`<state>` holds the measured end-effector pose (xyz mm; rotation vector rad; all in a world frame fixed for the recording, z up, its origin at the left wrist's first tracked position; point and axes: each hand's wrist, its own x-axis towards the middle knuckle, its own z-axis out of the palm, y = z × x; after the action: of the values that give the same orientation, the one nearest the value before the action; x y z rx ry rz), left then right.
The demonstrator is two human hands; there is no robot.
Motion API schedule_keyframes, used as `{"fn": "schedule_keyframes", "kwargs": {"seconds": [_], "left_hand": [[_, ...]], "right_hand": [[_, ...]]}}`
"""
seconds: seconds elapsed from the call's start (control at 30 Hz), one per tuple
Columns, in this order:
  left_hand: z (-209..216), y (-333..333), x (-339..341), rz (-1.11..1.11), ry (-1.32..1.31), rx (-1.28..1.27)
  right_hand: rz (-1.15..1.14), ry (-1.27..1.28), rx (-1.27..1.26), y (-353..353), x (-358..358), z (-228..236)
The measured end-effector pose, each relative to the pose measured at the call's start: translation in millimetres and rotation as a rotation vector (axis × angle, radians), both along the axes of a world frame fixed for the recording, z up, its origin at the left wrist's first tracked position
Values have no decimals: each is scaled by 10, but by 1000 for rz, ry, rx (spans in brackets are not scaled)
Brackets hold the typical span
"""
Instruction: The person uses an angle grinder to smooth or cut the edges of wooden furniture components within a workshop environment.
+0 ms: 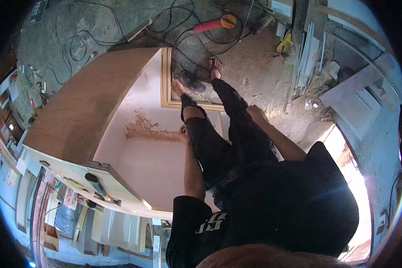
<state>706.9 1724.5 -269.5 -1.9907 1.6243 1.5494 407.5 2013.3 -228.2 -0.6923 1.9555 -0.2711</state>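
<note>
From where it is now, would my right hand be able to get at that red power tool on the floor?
Probably not: the right hand rests on the knee, while the red power tool lies well beyond the far foot, out among cables.

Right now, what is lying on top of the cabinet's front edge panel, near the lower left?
On the front edge panel lie a dark handled tool, a metal hinge and a few small bits. What they are exactly is too small to tell.

Left hand (183,130) half hidden behind the black trouser leg (205,143), grip not readable. Right hand (254,112) resting on the thigh, fingers too blurred to count. Small tools (93,181) along the cabinet's (89,107) near edge too tiny to identify.
</note>
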Motion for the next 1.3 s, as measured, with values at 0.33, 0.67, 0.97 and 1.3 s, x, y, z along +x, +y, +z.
{"fn": "schedule_keyframes", "kwargs": {"seconds": [0.33, 0.67, 0.97, 1.3], "left_hand": [[446, -204, 106, 332, 235, 43], [752, -886, -120, -285, -178, -324], [-923, -2254, -1332, -539, 204, -156], [-2150, -3117, -1358, -1263, -17, -215]], "right_hand": [[81, -284, 152, -130, -22, 174], [279, -241, 135, -1210, -604, 265], [-850, -153, 108, -2252, -1810, -3698], [-2057, -13, -312, -3601, -1818, -5405]]}}
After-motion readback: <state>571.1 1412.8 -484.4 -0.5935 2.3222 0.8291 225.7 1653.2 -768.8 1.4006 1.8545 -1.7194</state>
